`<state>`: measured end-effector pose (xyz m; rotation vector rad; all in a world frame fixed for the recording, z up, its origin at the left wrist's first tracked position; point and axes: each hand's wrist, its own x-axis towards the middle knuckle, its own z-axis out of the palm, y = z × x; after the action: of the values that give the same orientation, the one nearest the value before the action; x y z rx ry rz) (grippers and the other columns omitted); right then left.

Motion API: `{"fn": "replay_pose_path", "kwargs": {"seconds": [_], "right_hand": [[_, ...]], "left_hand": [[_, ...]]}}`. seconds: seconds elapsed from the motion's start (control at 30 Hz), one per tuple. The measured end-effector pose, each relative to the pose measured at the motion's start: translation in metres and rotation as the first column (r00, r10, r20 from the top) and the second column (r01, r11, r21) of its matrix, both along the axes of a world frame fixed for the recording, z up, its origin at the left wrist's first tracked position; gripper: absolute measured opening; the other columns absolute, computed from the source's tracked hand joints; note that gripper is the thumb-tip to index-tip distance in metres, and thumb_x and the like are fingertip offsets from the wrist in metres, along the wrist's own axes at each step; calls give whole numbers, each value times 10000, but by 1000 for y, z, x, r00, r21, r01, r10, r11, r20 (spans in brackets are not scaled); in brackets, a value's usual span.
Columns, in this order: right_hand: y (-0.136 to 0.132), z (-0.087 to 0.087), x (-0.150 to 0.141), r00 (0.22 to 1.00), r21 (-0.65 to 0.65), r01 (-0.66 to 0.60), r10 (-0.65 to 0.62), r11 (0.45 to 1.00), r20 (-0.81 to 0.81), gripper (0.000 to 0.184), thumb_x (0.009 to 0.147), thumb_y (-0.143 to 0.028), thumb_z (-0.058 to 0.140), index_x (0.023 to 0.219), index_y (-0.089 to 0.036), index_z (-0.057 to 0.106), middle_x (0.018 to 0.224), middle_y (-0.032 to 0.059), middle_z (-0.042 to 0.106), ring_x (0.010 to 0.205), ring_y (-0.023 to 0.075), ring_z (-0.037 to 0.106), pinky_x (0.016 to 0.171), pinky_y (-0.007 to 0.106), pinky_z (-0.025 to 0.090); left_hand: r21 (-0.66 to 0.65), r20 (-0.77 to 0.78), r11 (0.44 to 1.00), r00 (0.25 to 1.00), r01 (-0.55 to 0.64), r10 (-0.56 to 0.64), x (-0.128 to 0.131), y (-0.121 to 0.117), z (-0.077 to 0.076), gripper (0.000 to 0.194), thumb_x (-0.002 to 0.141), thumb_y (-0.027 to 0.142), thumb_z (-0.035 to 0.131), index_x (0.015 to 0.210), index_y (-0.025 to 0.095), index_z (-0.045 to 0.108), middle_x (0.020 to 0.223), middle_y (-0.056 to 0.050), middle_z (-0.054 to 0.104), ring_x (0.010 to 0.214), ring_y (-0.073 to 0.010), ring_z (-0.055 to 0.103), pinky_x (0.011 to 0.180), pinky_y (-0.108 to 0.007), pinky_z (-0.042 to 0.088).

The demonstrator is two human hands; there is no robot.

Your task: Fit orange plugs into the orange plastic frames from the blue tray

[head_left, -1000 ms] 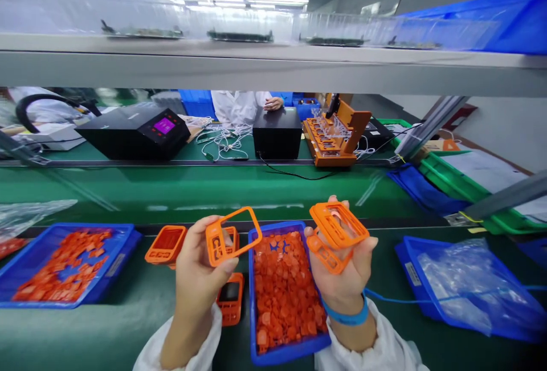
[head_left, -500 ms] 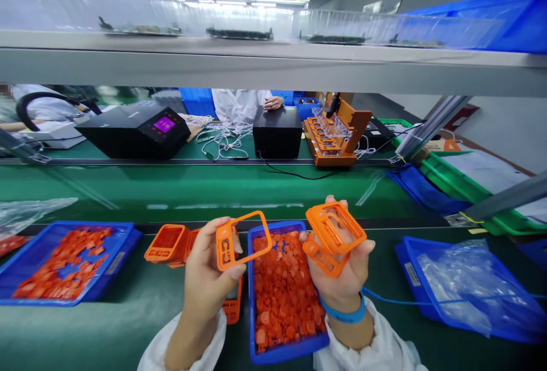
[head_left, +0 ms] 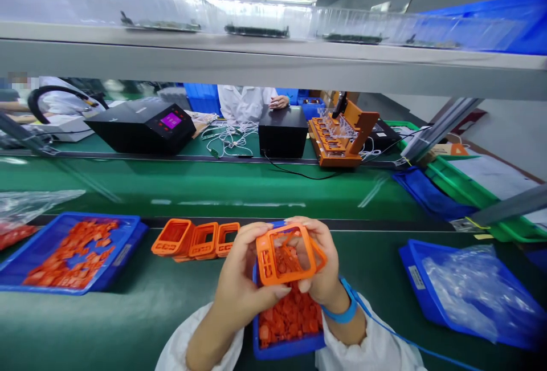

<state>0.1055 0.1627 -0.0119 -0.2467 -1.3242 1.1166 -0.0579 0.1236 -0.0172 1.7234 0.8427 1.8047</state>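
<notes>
Both hands had come together since the earlier frame: the left hand point(head_left: 243, 280) had carried its orange frame point(head_left: 266, 241) toward three o'clock until it overlapped what the right hand point(head_left: 327, 280) held.

Seen from the head camera, the only view, the orange frame was up over the middle tray point(head_left: 290, 349), tilted so its front showed. The left hand pinched it — thumb along the lower edge, fingers behind at ten o'clock — probably to leave the window and cut-out strip uncovered. The right hand was curled around a second frame point(head_left: 319, 256), which poked out behind the first at three o'clock; its thumb tip stood by the first frame's lower edge. Whether the two frames touched, or how many the right hand held, I could not tell.

At six o'clock under the hands, the middle tray held small orange pieces point(head_left: 290, 317), presumably kept there for short reach. Stacks of frames point(head_left: 194, 241) stood side by side at ten o'clock, piled likely to save room. At nine o'clock lay the left tray point(head_left: 134, 234) with more such pieces; at three o'clock, the right tray point(head_left: 407, 256) with clear bags point(head_left: 464, 291). A blue wristband point(head_left: 342, 315) circled the right wrist, its cord point(head_left: 401, 337) running toward four o'clock — perhaps against static.
</notes>
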Motion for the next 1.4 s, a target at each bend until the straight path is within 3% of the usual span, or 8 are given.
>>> {"fn": "replay_pose_path", "kwargs": {"seconds": [0.2, 0.3, 0.37, 0.47, 0.6, 0.8, 1.1, 1.4], "right_hand": [[8, 1, -5, 993, -60, 70, -75, 996, -89, 862, 517, -713, 993, 1218, -306, 699, 1262, 106, 740, 1181, 307, 724, 1023, 505, 630], [7, 17, 3, 930, -238, 156, -223, 959, -291, 855, 496, -826, 945, 1158, -362, 668, 1265, 56, 689, 1146, 283, 677, 880, 482, 672], [2, 31, 12, 866, -288, 191, -299, 938, -401, 794, 575, -899, 856, 1176, -421, 653, 1265, 16, 634, 1172, 252, 632, 934, 478, 661], [-8, 46, 23, 812, -241, 316, -393, 917, -432, 698, 652, -949, 764, 1150, -476, 642, 1266, -8, 568, 1201, 247, 594, 1049, 503, 614], [-13, 47, 28, 791, -205, 473, -516, 857, -331, 697, 701, -1009, 642, 1129, -461, 591, 1277, 10, 526, 1232, 282, 583, 1095, 564, 572], [-12, 44, 30, 774, -177, 422, -455, 889, -440, 620, 704, -855, 821, 1030, -402, 551, 1204, 8, 518, 1184, 256, 607, 1074, 510, 598], [-7, 44, 28, 740, -171, 514, -536, 840, -407, 844, 601, -954, 795, 832, -267, 363, 1183, 15, 536, 1195, 279, 629, 1066, 498, 589], [12, 32, 15, 719, -156, 557, -568, 816, -400, 896, 559, -949, 821, 773, -241, 315, 1221, 35, 634, 1513, 364, 535, 1101, 473, 559]], "left_hand": [[-33, 81, 997, 994, -75, 78, -6, -4, 0, 756, 699, 341, 1018, 1384, 314, 697, 1323, -96, 707, 1101, -273, 767, 890, -343, 670], [-196, 133, 961, 966, -195, 223, -20, -8, 8, 786, 685, 313, 1021, 1396, 261, 688, 1048, -51, 773, 865, -228, 776, 749, -315, 678], [-322, 125, 916, 948, -241, 294, -28, -5, 12, 785, 690, 298, 1014, 1395, 228, 677, 957, -36, 778, 811, -218, 775, 720, -299, 677], [-362, 48, 912, 974, -191, 223, -28, 6, 11, 730, 704, 292, 996, 1357, 219, 680, 998, -54, 786, 825, -222, 790, 746, -301, 688], [-262, -140, 959, 987, -109, 74, -10, 16, -5, 635, 755, 287, 956, 1330, 234, 694, 1245, -118, 744, 1022, -261, 801, 878, -343, 695], [-224, -333, 971, 943, -79, 0, 9, 14, -20, 615, 863, 290, 871, 1433, 279, 640, 1374, -140, 670, 1179, -292, 760, 970, -397, 675], [-267, -251, 963, 968, -45, -24, 10, 10, -18, 641, 812, 274, 907, 1410, 267, 677, 1382, -150, 674, 1162, -315, 764, 947, -414, 683], [-255, -106, 967, 993, 21, -50, 7, 8, -13, 664, 793, 217, 920, 1408, 264, 674, 1373, -144, 675, 1195, -307, 757, 975, -405, 680]]}}
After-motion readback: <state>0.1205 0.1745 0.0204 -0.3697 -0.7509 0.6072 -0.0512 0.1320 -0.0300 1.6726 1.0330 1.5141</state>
